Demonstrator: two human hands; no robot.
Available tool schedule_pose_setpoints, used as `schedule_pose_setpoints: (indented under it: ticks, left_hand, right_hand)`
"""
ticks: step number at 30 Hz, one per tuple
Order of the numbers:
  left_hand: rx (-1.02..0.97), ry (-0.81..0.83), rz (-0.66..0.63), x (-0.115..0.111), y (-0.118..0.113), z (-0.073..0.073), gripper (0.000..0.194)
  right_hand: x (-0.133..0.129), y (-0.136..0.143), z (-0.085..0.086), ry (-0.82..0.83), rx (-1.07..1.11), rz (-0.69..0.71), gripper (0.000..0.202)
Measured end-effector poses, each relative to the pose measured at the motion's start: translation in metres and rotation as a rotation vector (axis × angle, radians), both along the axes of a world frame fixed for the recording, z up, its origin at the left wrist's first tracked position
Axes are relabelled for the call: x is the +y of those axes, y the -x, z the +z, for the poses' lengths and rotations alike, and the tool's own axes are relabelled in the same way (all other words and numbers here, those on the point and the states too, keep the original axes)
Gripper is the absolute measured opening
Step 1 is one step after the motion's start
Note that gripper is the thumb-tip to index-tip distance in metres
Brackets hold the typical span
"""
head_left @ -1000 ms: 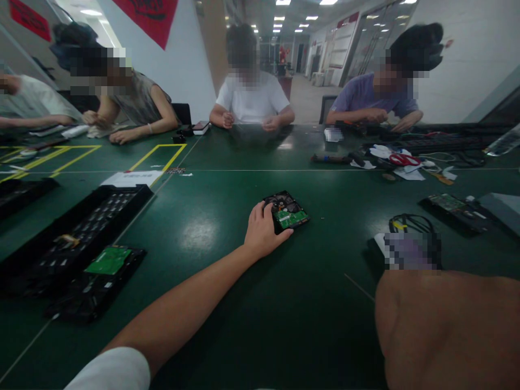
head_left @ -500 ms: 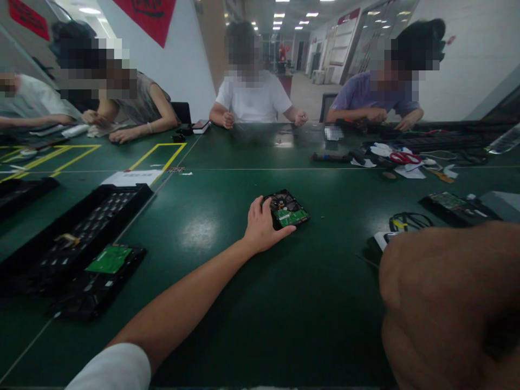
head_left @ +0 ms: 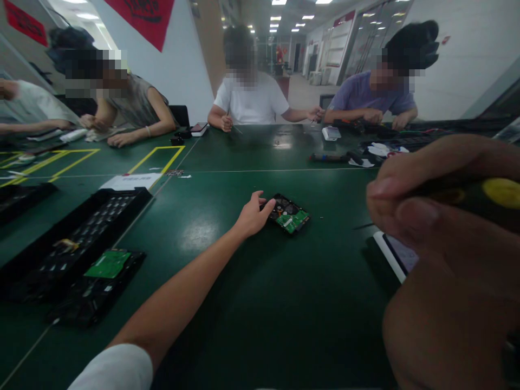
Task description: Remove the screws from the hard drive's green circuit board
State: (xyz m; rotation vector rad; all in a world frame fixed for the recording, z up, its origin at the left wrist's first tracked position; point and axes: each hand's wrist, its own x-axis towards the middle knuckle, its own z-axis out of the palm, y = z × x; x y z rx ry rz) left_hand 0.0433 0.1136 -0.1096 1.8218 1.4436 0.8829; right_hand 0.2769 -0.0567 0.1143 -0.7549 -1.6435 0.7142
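Observation:
A hard drive with a green circuit board lies on the table, board side up. At its left corner my left hand grips the edge, thumb on the near side and fingers partly hidden beyond. Large and close on the right, my right hand is closed around a screwdriver with a black and yellow handle. The thin shaft points left, its tip apart from the drive. Below that hand a white-edged device with a dark screen is partly covered.
At left stand a long black tray and a second drive on a black caddy. A tiny screw-like piece lies right of the held drive. Tools and scraps lie farther back. Several people sit across the green table.
My left hand has shifted left from over the drive to its left corner. My right hand has risen and turned, bringing the screwdriver into view.

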Motion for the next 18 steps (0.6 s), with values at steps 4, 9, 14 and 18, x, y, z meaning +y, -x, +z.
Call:
schedule_pose_setpoints:
  ticks: [4,9,14,18]
  left_hand:
    - [0.171,0.001,-0.013,-0.028,0.004,0.009,0.080]
    - [0.338,-0.237,-0.196,-0.033,-0.001,0.015,0.096]
    - [0.457,-0.366,-0.562,-0.021,-0.010,0.010,0.103]
    - [0.524,-0.353,-0.613,-0.022,-0.013,0.008,0.094]
  right_hand:
    - [0.022,0.004,-0.007,-0.037,0.077,-0.064,0.016]
    - [0.070,0.000,-0.033,0.065,0.108,-0.065,0.028]
    - [0.106,-0.012,-0.093,0.136,-0.307,-0.453,0.032]
    - [0.111,-0.016,-0.138,-0.056,-0.330,-0.572,0.038]
